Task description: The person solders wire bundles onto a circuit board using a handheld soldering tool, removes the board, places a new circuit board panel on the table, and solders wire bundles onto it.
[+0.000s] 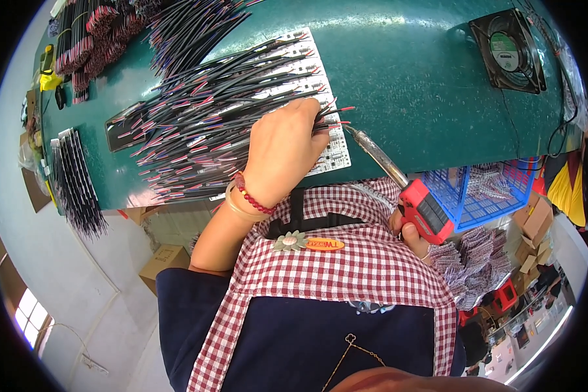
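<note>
My left hand (286, 144) is closed in a pinch round a thin black cable (326, 112) near the right edge of the white circuit board panel (338, 151). Red-tipped wire ends stick out past its fingertips, over the panel's edge. In my right hand (411, 236) is a soldering iron (426, 212) with a red and black handle. Its metal tip points up and left, close beside the wire ends; whether they touch I cannot tell. Many black cables (202, 124) with stripped red and white ends lie in rows across the panel, partly hidden by my left hand.
Cable bundles (98, 32) lie on the green table (398, 72) at the far left, another cable strip (77, 176) at its left edge. A dark flat device (121, 132) sits beside the panel. A fan (507, 51) stands at the far right. Below hangs a blue basket (480, 196).
</note>
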Demonstrator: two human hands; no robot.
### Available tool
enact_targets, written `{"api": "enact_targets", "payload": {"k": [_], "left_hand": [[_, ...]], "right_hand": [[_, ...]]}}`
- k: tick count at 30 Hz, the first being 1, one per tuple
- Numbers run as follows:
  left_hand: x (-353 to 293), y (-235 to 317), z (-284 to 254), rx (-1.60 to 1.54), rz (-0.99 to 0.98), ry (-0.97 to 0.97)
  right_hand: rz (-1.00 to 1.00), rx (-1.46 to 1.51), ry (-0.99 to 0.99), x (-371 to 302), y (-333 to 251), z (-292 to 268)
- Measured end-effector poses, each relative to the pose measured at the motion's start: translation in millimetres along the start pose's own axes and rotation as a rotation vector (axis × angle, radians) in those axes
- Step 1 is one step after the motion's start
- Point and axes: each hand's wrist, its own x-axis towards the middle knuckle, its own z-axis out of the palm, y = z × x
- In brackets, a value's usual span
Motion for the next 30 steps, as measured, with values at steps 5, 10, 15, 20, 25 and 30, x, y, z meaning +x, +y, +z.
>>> {"api": "enact_targets", "payload": {"k": [5,10,15,20,25,30], "left_hand": [[0,-3,1,-0.017,0.039,0.0],[1,-4,-4,-0.019,0.057,-0.033],[3,-4,-2,-0.022,0.067,-0.048],[3,-4,-3,-0.002,0.065,-0.054],[2,-2,-4,-0.01,0.052,-0.068],[0,-4,-9,0.009,0.095,-0.07]], "right_hand": [[0.024,0.041,0.017,-2,6,0],[0.009,-0.079,-0.013,-1,16,-5],[-0.187,-0.3,0.122,-4,35,-6],[-0.116,0.081,0.041,-2,15,2],[-0.15,0.066,0.03,1,22,-3],[-0.114,0.038,0.01,-1,16,-2]]}}
